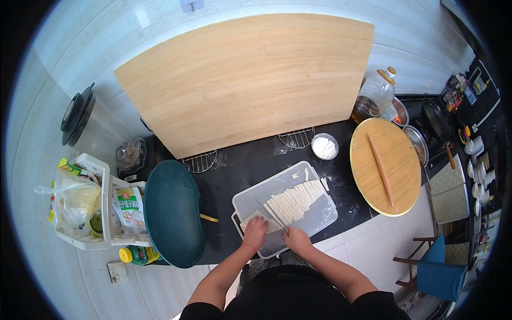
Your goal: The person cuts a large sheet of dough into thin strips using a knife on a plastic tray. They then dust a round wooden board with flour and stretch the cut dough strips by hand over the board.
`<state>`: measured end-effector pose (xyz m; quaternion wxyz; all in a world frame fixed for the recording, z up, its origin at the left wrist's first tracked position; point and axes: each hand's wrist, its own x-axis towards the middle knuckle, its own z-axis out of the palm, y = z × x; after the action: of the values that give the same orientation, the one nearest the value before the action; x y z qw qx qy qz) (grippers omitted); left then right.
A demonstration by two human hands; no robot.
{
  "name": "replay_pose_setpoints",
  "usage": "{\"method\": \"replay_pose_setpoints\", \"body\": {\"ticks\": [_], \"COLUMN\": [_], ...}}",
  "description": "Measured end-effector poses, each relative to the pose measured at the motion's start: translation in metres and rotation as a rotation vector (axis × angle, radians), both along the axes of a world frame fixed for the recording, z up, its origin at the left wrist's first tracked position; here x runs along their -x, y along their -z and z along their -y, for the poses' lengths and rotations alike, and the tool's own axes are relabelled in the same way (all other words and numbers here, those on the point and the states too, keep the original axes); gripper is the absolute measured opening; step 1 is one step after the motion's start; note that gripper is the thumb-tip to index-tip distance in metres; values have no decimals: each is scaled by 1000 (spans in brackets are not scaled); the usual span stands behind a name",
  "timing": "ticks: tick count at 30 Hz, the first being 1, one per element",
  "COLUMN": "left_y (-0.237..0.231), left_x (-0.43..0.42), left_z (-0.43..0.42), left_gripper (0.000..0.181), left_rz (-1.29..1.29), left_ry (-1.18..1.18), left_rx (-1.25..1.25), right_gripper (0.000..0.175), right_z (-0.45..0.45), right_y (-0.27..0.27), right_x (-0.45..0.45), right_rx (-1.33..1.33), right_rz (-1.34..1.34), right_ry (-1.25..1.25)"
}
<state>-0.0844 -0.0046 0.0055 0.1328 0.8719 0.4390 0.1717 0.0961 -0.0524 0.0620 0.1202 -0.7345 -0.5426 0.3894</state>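
On a translucent cutting board (320, 223) lies a row of cut dough strips (297, 199). My right hand (299, 240) grips a kitchen knife (270, 212) by its handle, which my fist mostly hides. The blade stands along the boundary between the strips and an uncut piece of flat dough (247, 221). Fingers curled, my left hand (256, 231) holds that piece down on the board, left of the blade, and covers part of it. Some small dough scraps (306, 174) lie apart near the board's far edge. A small bowl of white flour (325, 147) stands beyond the board.
A large wooden board (248, 80) leans on the wall over wire racks (200, 161). At left stand a green basin (174, 216) and a white basket (106, 208) of packets. At right, a rolling pin (381, 170) rests on a round wooden lid (404, 180) near an oil jug (374, 96).
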Motion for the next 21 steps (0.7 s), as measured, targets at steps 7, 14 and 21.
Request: {"method": "replay_pose_setpoints", "body": {"ticks": [7, 14, 21], "left_y": [0, 11, 8], "left_x": [0, 4, 2], "left_z": [-1, -4, 0], "left_gripper": [26, 27, 25], "left_rz": [20, 9, 21], "left_ry": [16, 70, 8], "left_rx": [-20, 44, -27], "right_gripper": [20, 18, 20], "right_z": [14, 2, 20], "right_y": [23, 29, 14], "right_x": [0, 13, -6], "right_rx": [36, 9, 58], "right_rz": [77, 93, 76], "right_ry": [-56, -102, -53]}}
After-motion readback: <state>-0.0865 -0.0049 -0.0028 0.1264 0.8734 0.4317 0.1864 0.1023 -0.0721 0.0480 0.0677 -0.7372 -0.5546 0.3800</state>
